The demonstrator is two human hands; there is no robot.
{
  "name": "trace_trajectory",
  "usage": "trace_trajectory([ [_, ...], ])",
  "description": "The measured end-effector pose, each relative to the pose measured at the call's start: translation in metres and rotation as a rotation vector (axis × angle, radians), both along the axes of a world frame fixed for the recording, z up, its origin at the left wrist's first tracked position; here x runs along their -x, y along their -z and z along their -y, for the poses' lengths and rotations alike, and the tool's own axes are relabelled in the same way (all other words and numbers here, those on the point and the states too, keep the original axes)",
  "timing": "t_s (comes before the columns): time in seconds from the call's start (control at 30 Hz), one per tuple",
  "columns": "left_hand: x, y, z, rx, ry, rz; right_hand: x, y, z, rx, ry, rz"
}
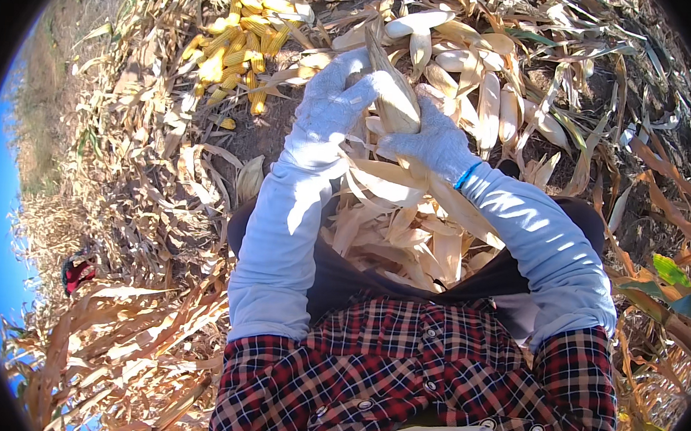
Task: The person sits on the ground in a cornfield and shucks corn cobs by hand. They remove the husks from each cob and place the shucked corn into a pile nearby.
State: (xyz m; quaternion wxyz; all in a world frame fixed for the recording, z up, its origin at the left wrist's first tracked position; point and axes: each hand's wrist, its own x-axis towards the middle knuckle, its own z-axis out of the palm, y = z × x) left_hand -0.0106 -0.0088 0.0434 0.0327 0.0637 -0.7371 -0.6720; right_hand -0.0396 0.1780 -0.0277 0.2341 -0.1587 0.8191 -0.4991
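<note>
Both hands wear white knit work gloves and meet on one ear of corn in its dry husk (pixel 393 96). My left hand (pixel 332 103) grips the ear from the left, near its pointed upper end. At the thicker lower end, my right hand (pixel 432 137) holds it, with a blue band at the glove cuff. No kernels show on this ear. Loose pale husk leaves (pixel 392 186) hang just below the hands. Between my legs lies a heap of stripped husks (pixel 416 241).
A pile of bare yellow corn cobs (pixel 240 46) lies at the upper left. Several ears still in husks (pixel 488 105) lie at the upper right. Dry stalks and leaves (pixel 132 345) cover the ground. A small red and dark shape (pixel 79 274) shows at far left.
</note>
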Motion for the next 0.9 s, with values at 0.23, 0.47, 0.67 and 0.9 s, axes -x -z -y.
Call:
trace_trajectory([
  [0.23, -0.004, 0.01, 0.014, -0.07, 0.072, -0.108, -0.002, 0.017, 0.003, 0.042, -0.074, -0.015],
  [0.47, 0.001, 0.024, 0.025, -0.165, 0.071, -0.11, 0.003, 0.006, -0.005, 0.143, -0.171, 0.105],
  [0.67, -0.006, 0.013, 0.011, -0.192, -0.083, -0.004, 0.003, 0.004, -0.005, 0.339, -0.202, 0.232],
  [0.9, -0.007, 0.009, 0.004, -0.34, -0.161, 0.039, 0.011, 0.009, 0.006, 0.43, -0.159, 0.239],
])
